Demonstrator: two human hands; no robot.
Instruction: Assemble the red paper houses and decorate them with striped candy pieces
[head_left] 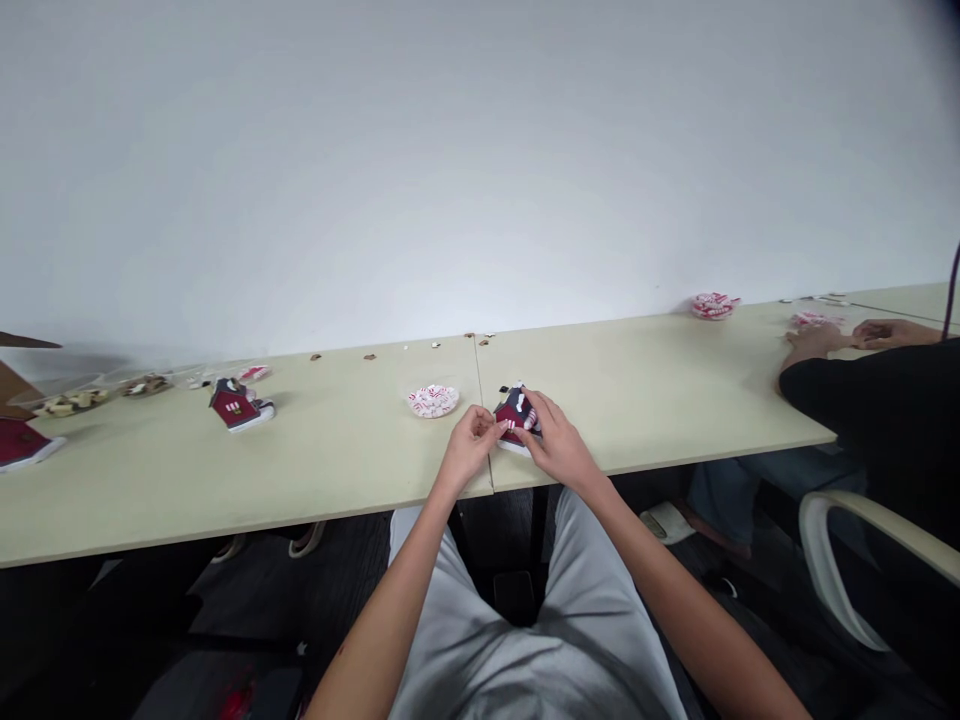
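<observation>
Red toy house (pixel 514 410), both hands' fingers (pixel 534 408) pinching

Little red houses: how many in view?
3. One in the person's hands at table centre, one standing to the left, one cut off at the far left edge. More may lie outside the frame.

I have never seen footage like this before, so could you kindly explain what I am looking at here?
This single picture comes from a camera worn on a person's head, looking down at their own bare arms. There is no machine. Both hands meet at a small red toy house on a pale table: the right hand has it in its grip, while the left hand pinches at its edge. Beside them lies a dish of red-and-white pieces. Further left stands a second red house. At the far right, a co-worker in a black sleeve works at the same table.
</observation>
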